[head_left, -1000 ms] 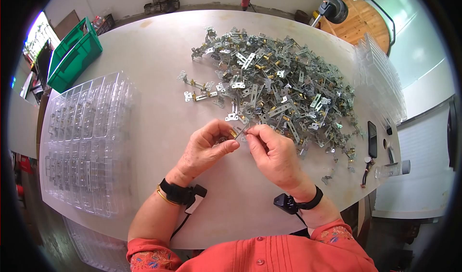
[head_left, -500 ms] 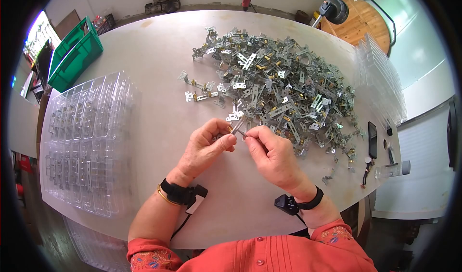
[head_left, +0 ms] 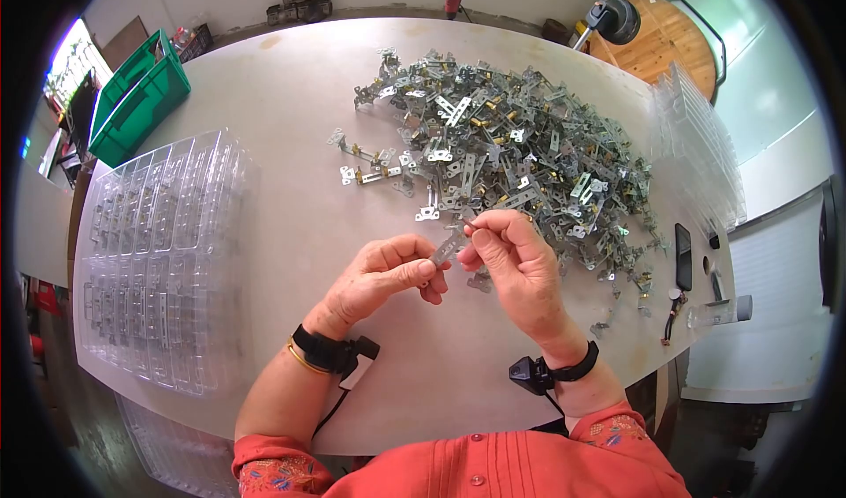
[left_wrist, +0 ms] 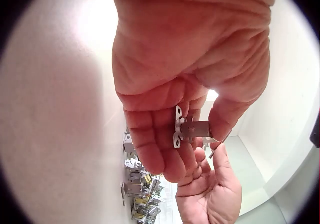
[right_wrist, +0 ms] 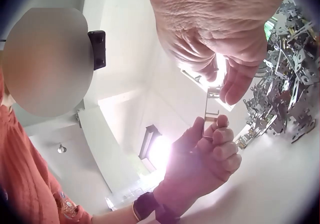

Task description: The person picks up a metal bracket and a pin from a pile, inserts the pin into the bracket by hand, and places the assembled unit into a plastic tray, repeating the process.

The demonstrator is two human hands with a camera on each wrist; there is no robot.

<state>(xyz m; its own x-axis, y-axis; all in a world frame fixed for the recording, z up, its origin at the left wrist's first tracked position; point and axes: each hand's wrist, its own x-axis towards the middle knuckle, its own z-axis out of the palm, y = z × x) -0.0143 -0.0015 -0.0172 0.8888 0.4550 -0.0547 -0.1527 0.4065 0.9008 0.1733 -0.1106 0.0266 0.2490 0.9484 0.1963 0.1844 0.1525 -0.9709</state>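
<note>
My left hand (head_left: pixel 374 282) pinches a flat metal bracket (head_left: pixel 448 248) between thumb and fingers. In the left wrist view the bracket (left_wrist: pixel 196 128) shows a winged end plate with holes, lying across the curled fingers. Close at its far end, my right hand (head_left: pixel 524 273) pinches a thin, dark metal piece (head_left: pixel 471 224) between thumb and forefinger; its exact kind I cannot tell. Just beyond both hands spreads a large pile of metal brackets (head_left: pixel 520 198), some with brass-coloured parts. A separate bracket (head_left: pixel 428 205) lies at the pile's near left edge.
Clear plastic compartment trays (head_left: pixel 163 269) holding metal parts stand at the table's left. Behind them is a green crate (head_left: pixel 141 101). Stacked clear trays (head_left: pixel 696 145), a phone (head_left: pixel 682 256) and a plastic bottle (head_left: pixel 718 310) line the right side of the white table (head_left: pixel 291 145).
The right hand has drawn back slightly to the right and turned, its fingertips higher. The left hand has lowered a little, and the bracket's flat face now shows between the hands.
</note>
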